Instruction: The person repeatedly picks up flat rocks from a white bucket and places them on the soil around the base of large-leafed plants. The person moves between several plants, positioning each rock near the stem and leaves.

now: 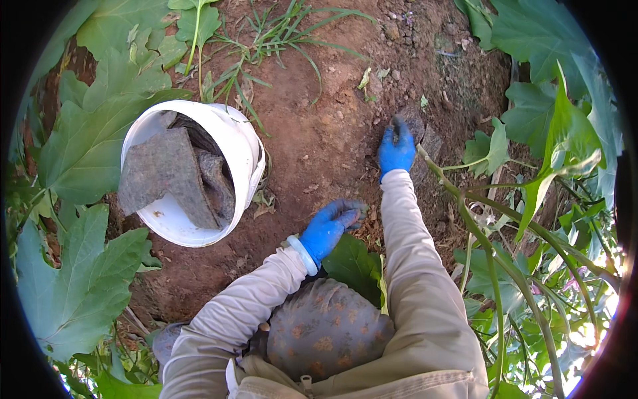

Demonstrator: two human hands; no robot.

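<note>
My left hand [329, 228], in a blue glove with soiled fingertips, is held low in front of my knee with its fingers curled inward. Whether anything small is between them cannot be made out. Farther forward, my right hand [397, 148], gloved the same way, reaches down to the soil beside a dark, flat patch [429, 142] that looks like grey felt. Its fingertips are dirty and partly lost against the ground. To the left, a white plastic bucket [244, 164] leans with its mouth towards me, holding several pieces of thick grey felt-like matting [159, 167].
Bare reddish-brown soil [319, 129] runs ahead between broad-leaved plants. Big lobed leaves [84, 279] crowd the left. A branching green stem [463, 199] juts in on the right near my forearm. A grass tuft [264, 45] grows beyond the bucket.
</note>
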